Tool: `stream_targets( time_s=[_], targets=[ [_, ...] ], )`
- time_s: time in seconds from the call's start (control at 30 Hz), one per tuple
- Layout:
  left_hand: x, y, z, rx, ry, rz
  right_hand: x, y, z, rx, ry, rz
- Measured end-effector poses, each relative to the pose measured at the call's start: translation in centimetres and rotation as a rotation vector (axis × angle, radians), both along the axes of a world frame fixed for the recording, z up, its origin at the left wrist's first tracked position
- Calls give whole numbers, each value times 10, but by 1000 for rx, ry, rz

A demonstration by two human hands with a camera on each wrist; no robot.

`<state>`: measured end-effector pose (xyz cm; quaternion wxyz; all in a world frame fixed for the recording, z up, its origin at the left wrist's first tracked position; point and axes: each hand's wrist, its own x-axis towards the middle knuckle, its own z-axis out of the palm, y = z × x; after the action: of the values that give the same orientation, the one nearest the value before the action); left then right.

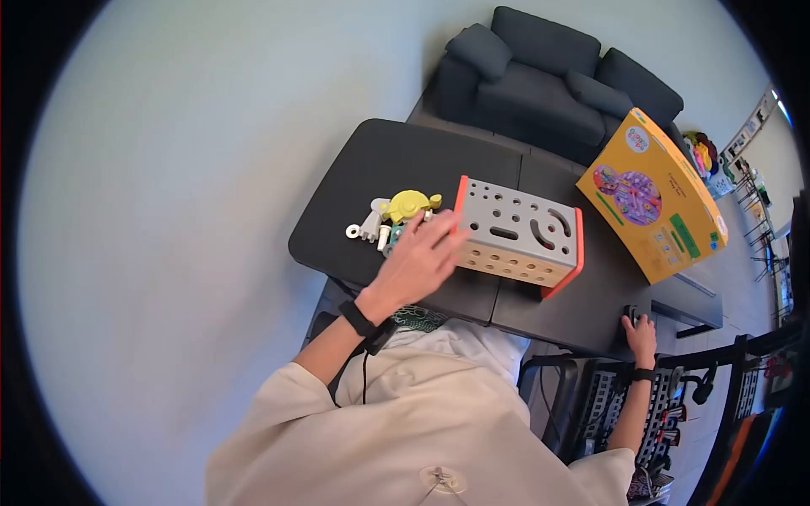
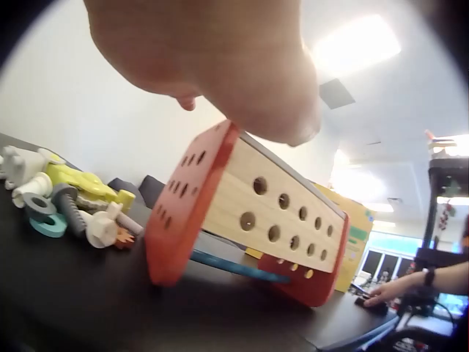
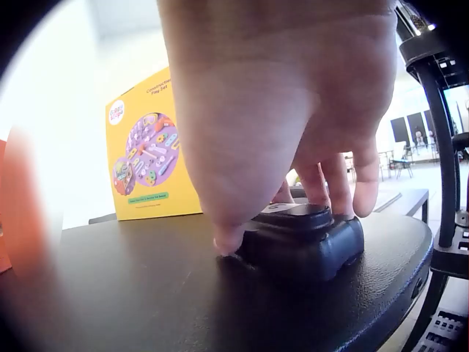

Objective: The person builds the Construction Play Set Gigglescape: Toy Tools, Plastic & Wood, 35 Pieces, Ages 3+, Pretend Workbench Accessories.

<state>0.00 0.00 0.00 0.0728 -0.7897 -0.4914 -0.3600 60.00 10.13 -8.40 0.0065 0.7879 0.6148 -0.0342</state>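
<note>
A workbench block (image 1: 515, 221) with a grey perforated top, wooden sides and red end panels stands on the black table (image 1: 354, 160). My left hand (image 1: 418, 257) is held over its left end, fingers extended; whether they touch the panel I cannot tell. Left of it lies a pile of toy parts: a yellow piece (image 1: 408, 205), a grey piece (image 1: 371, 221), white and teal bits. At the table's right corner my right hand (image 3: 271, 110) holds a small black device (image 3: 300, 242), thumb on one side and fingers on the other.
A yellow play set box (image 1: 650, 202) stands at the right of the table, behind the block. Beyond the table is a dark grey sofa (image 1: 540, 84). A black rack with tools (image 1: 658, 405) stands near the right arm.
</note>
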Motion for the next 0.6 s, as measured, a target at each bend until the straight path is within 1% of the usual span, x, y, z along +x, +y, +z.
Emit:
stream_targets(
  time_s=[0.03,0.07,0.1,0.13,0.17,0.2,0.23,0.27,0.33,0.4,0.47,0.53,0.6],
  targets=[
    [-9,-2,2,25,-40,79,5,2,-4,54,-11,11],
    [-23,0,-2,42,-98,148,-3,-2,1,107,-20,20],
    [-44,4,-16,29,-66,277,-10,-5,11,104,-31,32],
    [-60,7,-19,-39,-84,362,-7,0,4,96,-24,31],
    [-78,10,-25,-154,-82,456,0,6,-1,170,-10,168],
    [-93,14,-32,-185,-58,514,7,12,-7,248,3,306],
    [-109,23,-43,-183,-57,545,-56,-7,48,214,176,205],
    [-118,30,-53,-179,-57,572,-76,-7,59,216,179,201],
    [-122,38,-58,-210,-46,569,-99,-8,74,258,259,369],
    [-119,41,-57,-242,-38,572,-134,-18,98,270,262,396],
    [-108,34,-49,-229,-55,505,-161,-26,113,300,346,487],
    [-96,26,-50,-224,-62,489,-183,-37,125,316,335,514],
    [-86,12,-53,-280,-126,462,-205,-52,138,296,380,569]
  ],
)
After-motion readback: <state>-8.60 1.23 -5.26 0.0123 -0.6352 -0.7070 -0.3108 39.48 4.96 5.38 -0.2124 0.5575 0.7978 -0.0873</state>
